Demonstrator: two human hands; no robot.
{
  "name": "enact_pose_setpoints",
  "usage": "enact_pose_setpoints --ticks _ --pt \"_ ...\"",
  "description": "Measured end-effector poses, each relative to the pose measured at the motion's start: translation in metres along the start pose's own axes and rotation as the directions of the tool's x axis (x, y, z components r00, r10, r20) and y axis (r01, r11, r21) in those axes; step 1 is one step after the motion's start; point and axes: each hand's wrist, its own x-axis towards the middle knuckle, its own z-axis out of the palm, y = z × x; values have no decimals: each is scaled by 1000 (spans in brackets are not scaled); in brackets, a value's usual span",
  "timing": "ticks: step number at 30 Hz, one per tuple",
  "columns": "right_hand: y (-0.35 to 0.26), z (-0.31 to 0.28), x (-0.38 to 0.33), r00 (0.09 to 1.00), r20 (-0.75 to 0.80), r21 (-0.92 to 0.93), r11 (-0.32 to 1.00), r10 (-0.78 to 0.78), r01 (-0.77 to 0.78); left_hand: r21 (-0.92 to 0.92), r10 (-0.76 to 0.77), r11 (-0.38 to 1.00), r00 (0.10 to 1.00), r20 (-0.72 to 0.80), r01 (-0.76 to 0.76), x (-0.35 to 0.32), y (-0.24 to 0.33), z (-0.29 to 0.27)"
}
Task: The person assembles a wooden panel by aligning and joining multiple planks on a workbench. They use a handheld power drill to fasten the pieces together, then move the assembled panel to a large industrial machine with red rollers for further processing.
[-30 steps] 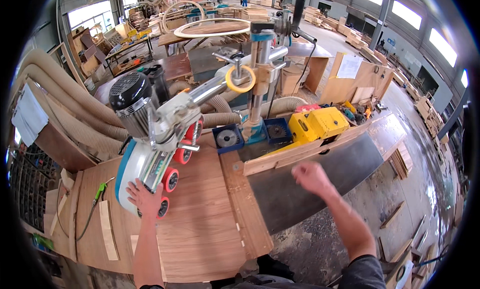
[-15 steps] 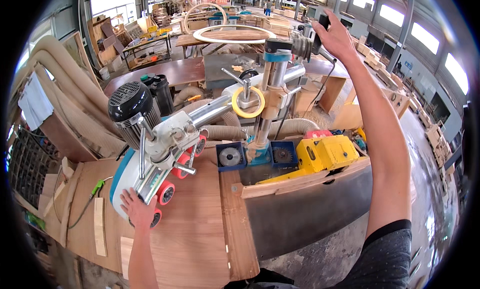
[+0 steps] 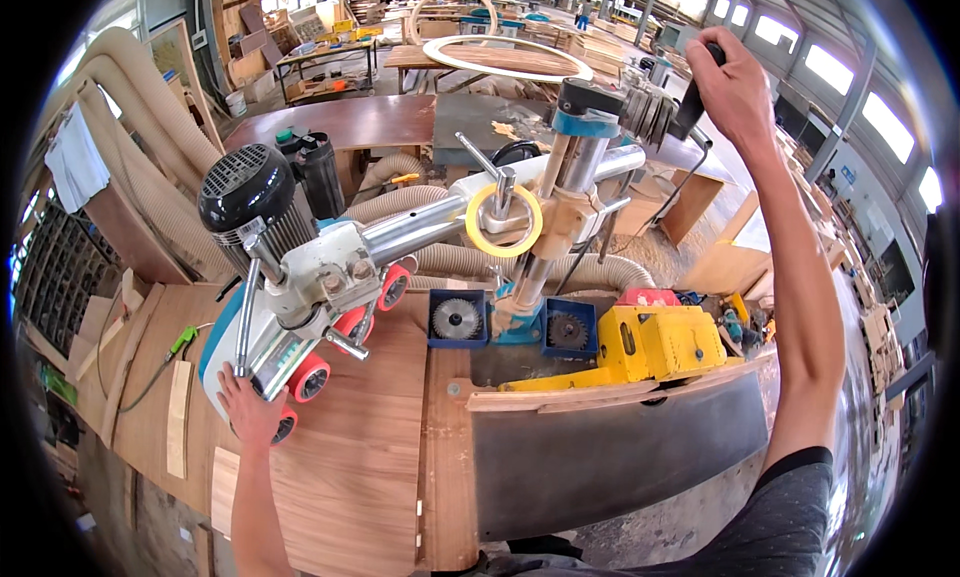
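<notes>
My right hand (image 3: 738, 92) is wrapped round the black crank handle (image 3: 692, 107) at the top of the machine's post. Lying flat on the white and blue housing of a roller power feeder (image 3: 215, 372), my left hand (image 3: 252, 414) has its fingers stretched out beside the lower end of a chrome clamp lever (image 3: 247, 317). Red-rimmed rollers (image 3: 311, 377) show along the feeder's underside, over a wooden board. A black motor (image 3: 255, 192) tops the feeder. A thick chrome arm (image 3: 410, 232) joins it to the upright post (image 3: 560, 172), near a yellow handwheel ring (image 3: 474, 222).
Two blue boxes with circular blades (image 3: 458, 319) flank the post's foot. A yellow machine guard (image 3: 665, 344) stands behind a wooden fence (image 3: 570, 397). Ribbed hoses (image 3: 440, 262) run behind. A green air gun (image 3: 183, 340) and wood strips (image 3: 178, 417) lie at left.
My right hand has turned the crank handle, now tilted and gripped by closed fingers. My left hand stays on the housing, its fingers nearer the lever. The view has shifted.
</notes>
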Motion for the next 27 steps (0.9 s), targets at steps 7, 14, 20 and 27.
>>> enact_pose_setpoints --ticks 7,14,20,27 --pt "-104 53 10 900 87 323 866 -428 381 -86 -27 996 1000 7 27 2 6 -7" --pt "-64 196 128 911 186 -106 914 -368 391 -43 24 999 996 -91 -28 2 -1 8" --pt "60 140 115 950 64 -138 940 -305 311 -70 6 997 994 -108 -14 4 0 11" --pt "29 9 5 985 21 83 982 -170 168 29 53 998 987 -152 -49 6 5 6"
